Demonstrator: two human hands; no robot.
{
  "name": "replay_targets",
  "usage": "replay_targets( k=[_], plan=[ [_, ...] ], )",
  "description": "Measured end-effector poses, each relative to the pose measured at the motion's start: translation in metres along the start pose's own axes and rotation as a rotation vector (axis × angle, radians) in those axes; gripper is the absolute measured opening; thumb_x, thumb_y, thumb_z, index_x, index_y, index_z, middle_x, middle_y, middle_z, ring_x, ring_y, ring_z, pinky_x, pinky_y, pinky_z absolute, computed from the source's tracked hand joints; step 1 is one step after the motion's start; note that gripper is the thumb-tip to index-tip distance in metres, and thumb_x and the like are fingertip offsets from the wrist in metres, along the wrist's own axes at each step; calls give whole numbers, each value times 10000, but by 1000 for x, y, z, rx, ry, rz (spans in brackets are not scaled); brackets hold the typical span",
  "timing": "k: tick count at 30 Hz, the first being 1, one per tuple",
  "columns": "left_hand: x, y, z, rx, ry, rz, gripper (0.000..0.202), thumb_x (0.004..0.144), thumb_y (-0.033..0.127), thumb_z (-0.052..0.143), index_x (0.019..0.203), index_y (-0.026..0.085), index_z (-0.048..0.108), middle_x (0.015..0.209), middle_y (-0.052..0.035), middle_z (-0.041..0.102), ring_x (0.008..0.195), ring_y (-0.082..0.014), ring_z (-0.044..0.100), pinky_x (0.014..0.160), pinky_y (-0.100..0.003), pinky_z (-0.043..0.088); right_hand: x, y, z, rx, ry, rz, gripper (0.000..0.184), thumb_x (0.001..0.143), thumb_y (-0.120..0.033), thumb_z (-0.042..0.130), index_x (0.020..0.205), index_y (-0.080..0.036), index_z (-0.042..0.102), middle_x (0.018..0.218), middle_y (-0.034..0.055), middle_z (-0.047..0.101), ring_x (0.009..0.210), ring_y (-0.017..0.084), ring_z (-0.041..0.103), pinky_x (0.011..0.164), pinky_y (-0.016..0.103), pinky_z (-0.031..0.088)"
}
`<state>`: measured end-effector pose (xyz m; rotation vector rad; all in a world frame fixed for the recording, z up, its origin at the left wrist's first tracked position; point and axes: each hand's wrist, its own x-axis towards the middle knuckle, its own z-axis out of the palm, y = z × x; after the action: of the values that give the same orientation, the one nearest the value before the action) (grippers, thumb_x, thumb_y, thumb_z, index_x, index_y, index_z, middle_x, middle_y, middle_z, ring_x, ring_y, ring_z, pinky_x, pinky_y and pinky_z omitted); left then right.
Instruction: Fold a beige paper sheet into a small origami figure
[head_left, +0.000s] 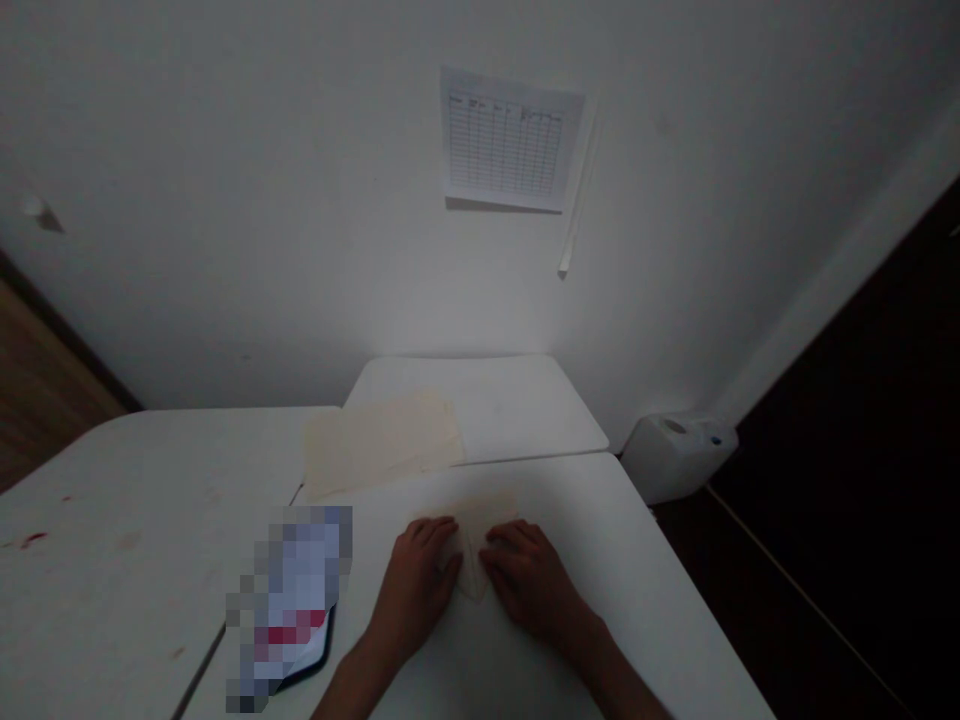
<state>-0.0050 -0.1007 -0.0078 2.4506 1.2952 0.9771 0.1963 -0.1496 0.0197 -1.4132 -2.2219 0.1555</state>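
My left hand (414, 588) rests flat, fingers close together, against the pale folded sheet (472, 548) on the white table (637, 600); my right hand (529, 582), fingers slightly spread, presses the other side, steadying it between them.

A thin sheet of pale cream paper (472, 570) lies flat on the white table top (600, 570); it seems folded into a pointed shape, the point toward the person; the left hand (416, 590) and the right hand (532, 580) rest on its two sides and cover much of it; the material is hard to tell.
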Motion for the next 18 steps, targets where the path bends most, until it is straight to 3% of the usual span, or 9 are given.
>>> replay_targets(
  k=[9,14,18],
  plan=[
    [1,5,-3,67,-74,30,149,846,202,562,961,252,642,1169,-51,619,1092,-269,532,900,-477,458,0,-2,1,-8,3,15,171,904,-219,560,1052,-259,635,1118,47,606,1054,208,510,927,369,370],
    [-3,8,-3,79,-78,48,194,804,280,642,991,235,617,1219,-79,583,1136,-297,496,924,-502,440,2,-2,5,-5,6,45,139,891,-257,593,1019,-269,643,1107,34,609,1046,210,512,934,375,363],
    [-5,6,-2,84,-76,47,353,804,309,650,1140,233,572,1289,-88,550,1176,-292,479,966,-497,419,4,-3,1,-22,-27,85,203,867,-280,619,1069,-285,628,1148,32,593,1064,212,508,938,375,369]
  ],
)
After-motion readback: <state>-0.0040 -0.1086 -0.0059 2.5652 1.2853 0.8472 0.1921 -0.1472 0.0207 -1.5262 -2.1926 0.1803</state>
